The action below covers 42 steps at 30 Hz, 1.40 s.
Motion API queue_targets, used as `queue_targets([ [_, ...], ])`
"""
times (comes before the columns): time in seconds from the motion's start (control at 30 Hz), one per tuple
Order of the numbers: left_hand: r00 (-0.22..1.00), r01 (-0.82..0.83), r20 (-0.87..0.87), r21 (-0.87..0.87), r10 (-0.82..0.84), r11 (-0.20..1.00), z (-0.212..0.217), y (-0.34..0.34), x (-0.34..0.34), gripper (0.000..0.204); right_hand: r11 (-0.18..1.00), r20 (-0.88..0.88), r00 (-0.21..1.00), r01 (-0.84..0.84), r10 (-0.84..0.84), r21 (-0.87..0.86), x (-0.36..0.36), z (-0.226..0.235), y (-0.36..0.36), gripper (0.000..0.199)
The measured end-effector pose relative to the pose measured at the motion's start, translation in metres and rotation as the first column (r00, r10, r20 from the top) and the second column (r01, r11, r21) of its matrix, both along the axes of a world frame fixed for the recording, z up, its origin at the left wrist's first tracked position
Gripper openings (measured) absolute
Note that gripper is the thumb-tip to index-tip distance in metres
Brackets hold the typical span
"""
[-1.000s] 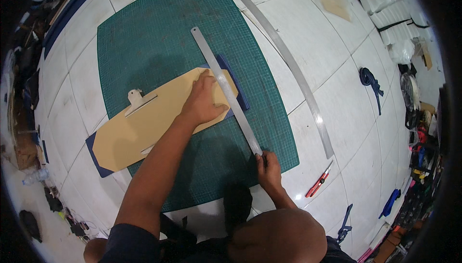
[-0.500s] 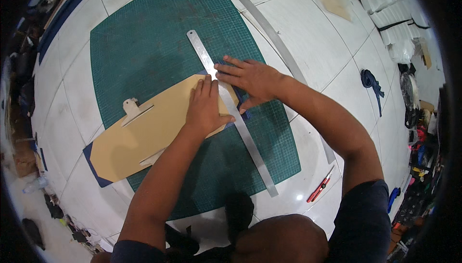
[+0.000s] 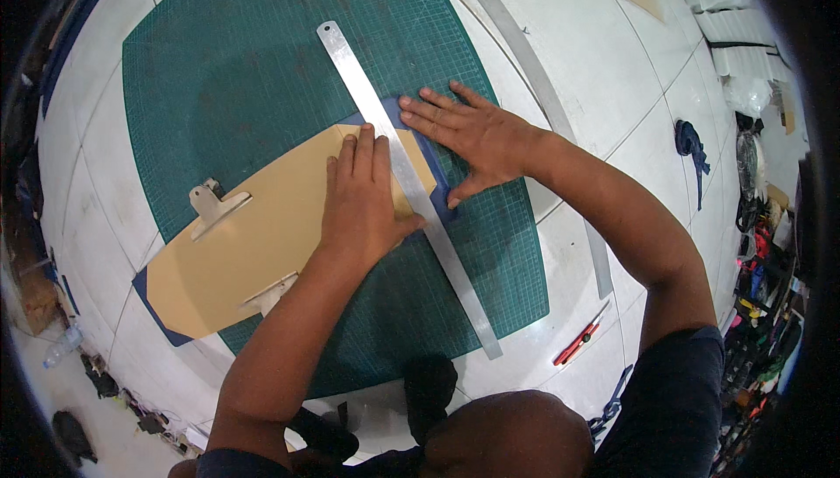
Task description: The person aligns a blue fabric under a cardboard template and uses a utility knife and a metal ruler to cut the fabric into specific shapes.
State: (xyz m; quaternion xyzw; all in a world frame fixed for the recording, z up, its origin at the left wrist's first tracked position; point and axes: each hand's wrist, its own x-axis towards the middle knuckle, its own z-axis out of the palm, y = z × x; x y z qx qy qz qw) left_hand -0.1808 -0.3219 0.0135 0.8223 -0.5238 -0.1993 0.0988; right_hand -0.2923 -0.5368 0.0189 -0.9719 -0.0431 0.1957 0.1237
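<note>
A long tan board (image 3: 262,215) with angled corners lies over navy blue material (image 3: 159,310), which shows at its ends. Two metal bulldog clips (image 3: 214,208) grip its long edges; my left forearm partly covers the lower one. A steel ruler (image 3: 455,270) crosses the board's right end at a slant. My left hand (image 3: 360,202) lies flat on the board, fingers extended, thumb on the ruler. Just right of the ruler, my right hand (image 3: 477,138) is spread over the blue material, with nothing in its grasp. Beneath everything is a green cutting mat (image 3: 236,66).
A red utility knife (image 3: 577,344) rests on white floor tiles (image 3: 604,58) by the mat's lower right corner. Along the mat's right side runs a long grey strip (image 3: 529,62). Farther right are a navy fabric bundle (image 3: 691,150) and white stacked packs (image 3: 731,5).
My right hand has slid right, off the ruler's edge, and more blue material shows beside the ruler. My left hand stays on the board. The whole view has shifted slightly.
</note>
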Motion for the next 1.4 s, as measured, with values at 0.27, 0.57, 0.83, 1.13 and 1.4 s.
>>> queue_targets([
  [0.27,1.000,-0.004,-0.017,-0.019,0.004,1.000,0.005,-0.006,0.003,0.119,0.989,0.075,0.997,-0.001,-0.010,0.145,-0.007,-0.019,-0.009,0.140],
  [0.57,0.995,0.029,0.089,0.146,-0.042,0.989,0.029,-0.021,-0.006,0.121,0.985,0.204,0.977,0.022,-0.057,0.171,-0.011,-0.035,-0.009,0.145],
  [0.83,0.994,0.022,0.099,0.182,-0.041,0.983,0.029,-0.026,-0.008,0.122,0.984,0.204,0.976,0.034,-0.070,0.176,-0.013,-0.030,-0.009,0.139],
  [1.13,0.992,0.018,0.118,0.198,-0.042,0.980,0.028,-0.028,-0.007,0.124,0.972,0.132,0.988,0.043,-0.075,0.230,-0.010,-0.025,-0.008,0.136],
  [1.4,0.993,0.010,0.110,0.178,-0.030,0.984,0.031,-0.030,-0.007,0.124,0.963,0.194,0.973,0.072,-0.126,0.261,-0.011,-0.035,-0.008,0.138],
])
